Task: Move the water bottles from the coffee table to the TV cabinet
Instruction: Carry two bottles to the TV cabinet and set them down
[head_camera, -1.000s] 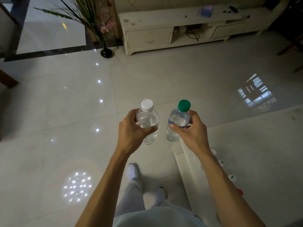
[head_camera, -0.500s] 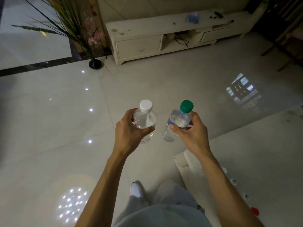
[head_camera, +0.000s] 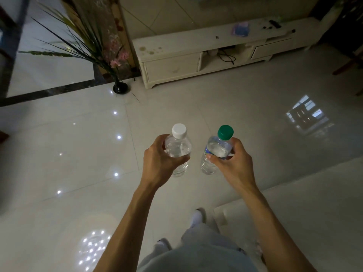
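My left hand (head_camera: 159, 163) grips a clear water bottle with a white cap (head_camera: 179, 146), held upright over the tiled floor. My right hand (head_camera: 233, 163) grips a second clear bottle with a green cap (head_camera: 220, 147), tilted slightly to the left. Both bottles hang side by side at the middle of the view. The cream TV cabinet (head_camera: 176, 50) stands ahead against the far wall, its top stained at the left end. The white coffee table (head_camera: 314, 193) fills the lower right, behind my right arm.
A black vase with long green leaves and pink flowers (head_camera: 119, 88) stands on the floor left of the cabinet. A blue cloth (head_camera: 240, 30) and small dark items lie on the cabinet top. Cables hang in its open shelf. Glossy tile floor lies between me and the cabinet.
The cabinet and vase have grown larger and come nearer as I walk forward. The coffee table has slid back to the lower right. Both hands keep their bottles.
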